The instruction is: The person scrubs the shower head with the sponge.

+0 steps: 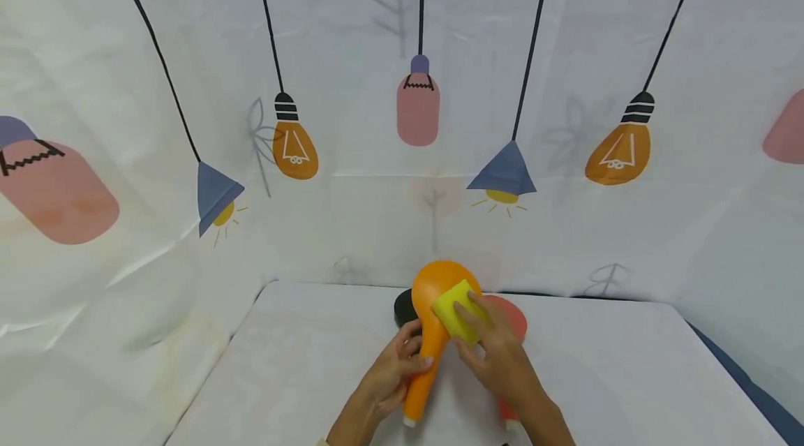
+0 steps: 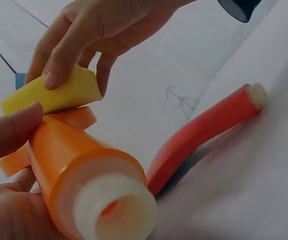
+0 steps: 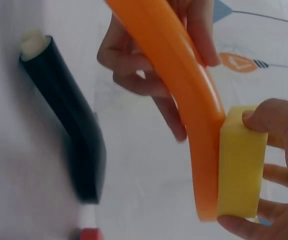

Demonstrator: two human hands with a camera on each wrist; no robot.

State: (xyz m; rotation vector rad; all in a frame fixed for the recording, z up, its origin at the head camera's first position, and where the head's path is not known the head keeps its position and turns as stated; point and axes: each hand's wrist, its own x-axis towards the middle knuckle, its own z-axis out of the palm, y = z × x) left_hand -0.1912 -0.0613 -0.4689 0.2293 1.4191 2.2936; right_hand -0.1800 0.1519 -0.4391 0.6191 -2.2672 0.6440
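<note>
An orange handheld shower head (image 1: pixel 440 280) is raised in front of me, its round head up and its pale threaded end down. My left hand (image 1: pixel 391 370) grips the handle, thumb on one side and fingers on the other. Between the thumb and fingers of my right hand (image 1: pixel 500 357) is a yellow sponge (image 3: pixel 241 162). One flat side of the sponge touches the shower head, as the right wrist view shows. Behind lie a black shower head (image 3: pixel 76 117), largely hidden in the head view, and a red shower head (image 2: pixel 198 132), partly covered by my right hand.
A white-covered table (image 1: pixel 301 355) spreads out beneath my hands. Close behind its far edge hangs a pale cloth backdrop (image 1: pixel 352 223) printed with lamps and bulbs. A dark blue strip (image 1: pixel 747 383) runs past the table's right edge.
</note>
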